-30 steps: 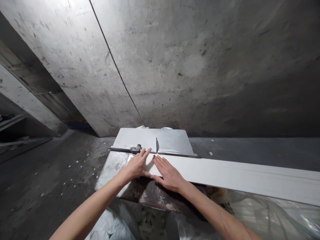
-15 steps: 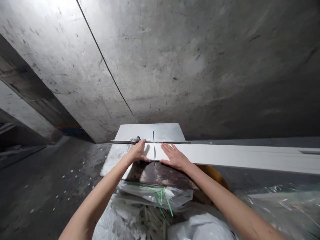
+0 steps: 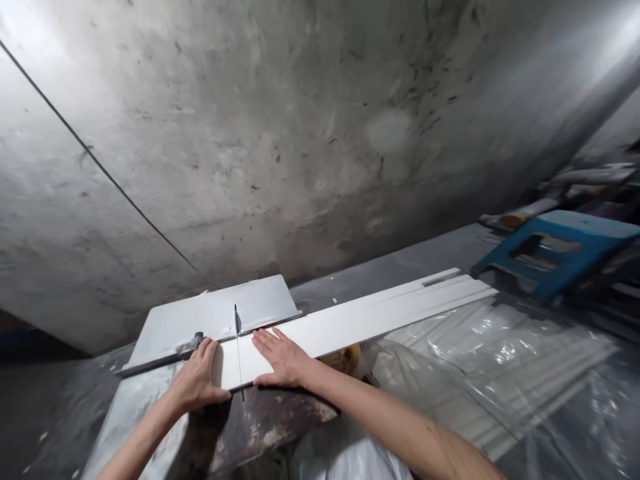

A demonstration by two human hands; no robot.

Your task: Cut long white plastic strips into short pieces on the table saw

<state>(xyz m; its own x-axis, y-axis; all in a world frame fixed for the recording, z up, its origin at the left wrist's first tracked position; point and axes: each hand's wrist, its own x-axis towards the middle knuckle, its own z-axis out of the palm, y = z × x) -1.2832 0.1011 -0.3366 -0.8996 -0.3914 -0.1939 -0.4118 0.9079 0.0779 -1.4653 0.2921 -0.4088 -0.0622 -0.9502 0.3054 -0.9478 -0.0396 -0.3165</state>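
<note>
A long white board (image 3: 345, 328) lies across a small table saw, whose pale metal top (image 3: 195, 310) is behind it. The thin dark blade (image 3: 237, 321) stands up at the board's far edge, and a narrow line crosses the board there. My left hand (image 3: 201, 377) grips the board's left end, thumb at the near edge and fingers toward the far edge. My right hand (image 3: 283, 360) lies flat on the board just right of the line, fingers stretched out. A metal guide bar (image 3: 160, 363) with a dark knob (image 3: 199, 339) runs along the far edge.
A concrete wall (image 3: 300, 147) rises close behind the saw. Clear plastic sheeting (image 3: 465, 353) covers long pale strips at right. A blue plastic stool (image 3: 565, 247) stands farther right. A white plastic bag (image 3: 345, 453) and part of a yellow container (image 3: 354, 357) are below the board.
The view has swung right, bringing the stool and the board's far end into sight. Both hands keep about the same places on the board.
</note>
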